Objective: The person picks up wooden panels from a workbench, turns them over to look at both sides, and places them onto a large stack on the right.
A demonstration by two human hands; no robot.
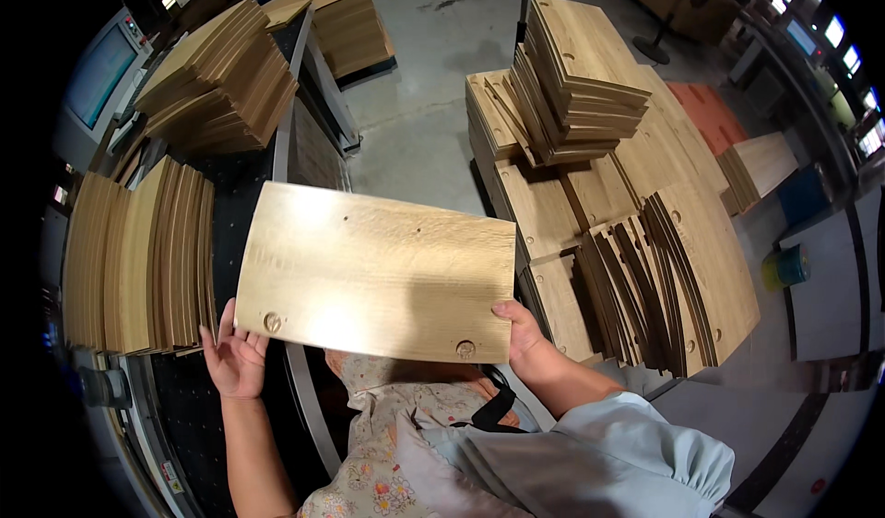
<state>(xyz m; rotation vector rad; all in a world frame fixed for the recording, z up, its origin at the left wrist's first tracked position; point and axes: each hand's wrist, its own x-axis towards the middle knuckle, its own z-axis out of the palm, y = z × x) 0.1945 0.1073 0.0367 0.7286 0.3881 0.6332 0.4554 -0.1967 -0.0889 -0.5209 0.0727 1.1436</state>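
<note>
Evidently, you are at the handling stage: a wooden board [378, 274] is raised in front of you, between the stacks on your left and right, its face with two round recesses turned up toward you. Your right hand [533, 341] pinches its right edge, thumb on the face and fingers hidden behind. Your left hand [238, 359] is loosely spread, palm up, at the near left corner; some fingers pass behind the edge, and I cannot tell how firmly they bear. Any move from here calls for surer support on the left, or that corner could dip.

As for containers, I can make out none with certain contents; the yellow and blue cylinder [784, 266] at far right may be one, its inside unclear. Board stacks sit on the black worktable [241, 179] to your left, near [138, 264] and far [221, 71].
</note>
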